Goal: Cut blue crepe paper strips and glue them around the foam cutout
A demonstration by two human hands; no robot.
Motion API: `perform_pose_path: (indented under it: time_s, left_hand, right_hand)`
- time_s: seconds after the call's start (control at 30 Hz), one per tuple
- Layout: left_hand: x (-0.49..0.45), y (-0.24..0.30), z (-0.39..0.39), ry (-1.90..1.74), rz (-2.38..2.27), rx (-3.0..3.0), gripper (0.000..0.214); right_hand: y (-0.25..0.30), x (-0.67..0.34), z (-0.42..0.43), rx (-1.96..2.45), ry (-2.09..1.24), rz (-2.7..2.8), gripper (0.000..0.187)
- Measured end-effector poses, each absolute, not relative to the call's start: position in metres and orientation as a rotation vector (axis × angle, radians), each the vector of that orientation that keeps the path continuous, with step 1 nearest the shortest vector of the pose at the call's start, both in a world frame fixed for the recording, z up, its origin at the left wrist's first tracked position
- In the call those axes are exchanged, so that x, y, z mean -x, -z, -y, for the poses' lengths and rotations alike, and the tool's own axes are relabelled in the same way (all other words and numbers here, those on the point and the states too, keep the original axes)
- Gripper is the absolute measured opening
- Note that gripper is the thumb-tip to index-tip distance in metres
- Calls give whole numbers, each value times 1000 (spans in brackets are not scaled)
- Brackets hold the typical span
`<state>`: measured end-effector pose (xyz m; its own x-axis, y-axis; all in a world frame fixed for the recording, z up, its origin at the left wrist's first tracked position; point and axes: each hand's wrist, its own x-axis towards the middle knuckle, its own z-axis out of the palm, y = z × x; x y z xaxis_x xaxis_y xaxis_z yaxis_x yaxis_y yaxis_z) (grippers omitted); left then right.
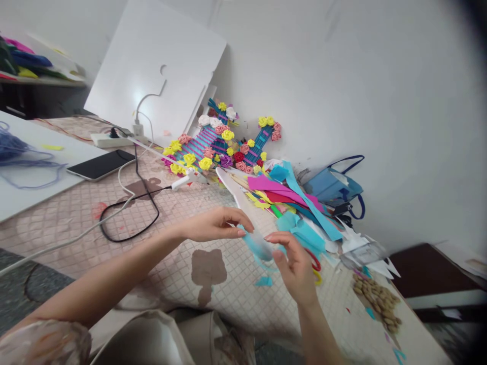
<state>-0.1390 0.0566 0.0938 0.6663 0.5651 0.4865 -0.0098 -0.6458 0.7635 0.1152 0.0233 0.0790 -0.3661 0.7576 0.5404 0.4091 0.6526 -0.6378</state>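
Observation:
A light blue strip of crepe paper [255, 247], blurred and pale in the middle, stretches between my two hands above the table. The thumb and fingers of my left hand [222, 224] close on its left end. At the other end my right hand [294, 263] grips it with thumb and index finger curled around the edge. Just beyond the right hand, red and yellow scissor handles [316, 262] show, partly hidden by the fingers. A small blue paper scrap [264, 281] lies on the quilted cloth below the strip.
Coloured paper strips [279, 188] pile up ahead, beside paper-flower decorations [205, 147] and a white glue gun [186, 180]. Cables [131, 205] loop across the left near a phone [102, 165]. A blue bag [335, 185] stands by the wall; peanuts [376, 299] lie right.

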Motion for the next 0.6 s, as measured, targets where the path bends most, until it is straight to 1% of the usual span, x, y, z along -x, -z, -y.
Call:
perform_pose_path:
  time_s: [0.13, 0.23, 0.33, 0.6]
  left_hand:
    - [134, -90, -55, -924, -432, -1996, 26]
    - [132, -87, -54, -913, -400, -1869, 29]
    - [131, -86, -54, -911, -382, -1823, 27]
    - [132, -76, -56, -870, -411, -1807, 26]
  right_hand:
    - [-85, -93, -10, 861, -440, 2052, 16]
    - [-82, -84, -9, 896, -393, 2027, 11]
    - [-76, -80, -11, 916, -347, 2003, 9]
    - [-62, -79, -12, 924, -388, 1976, 9]
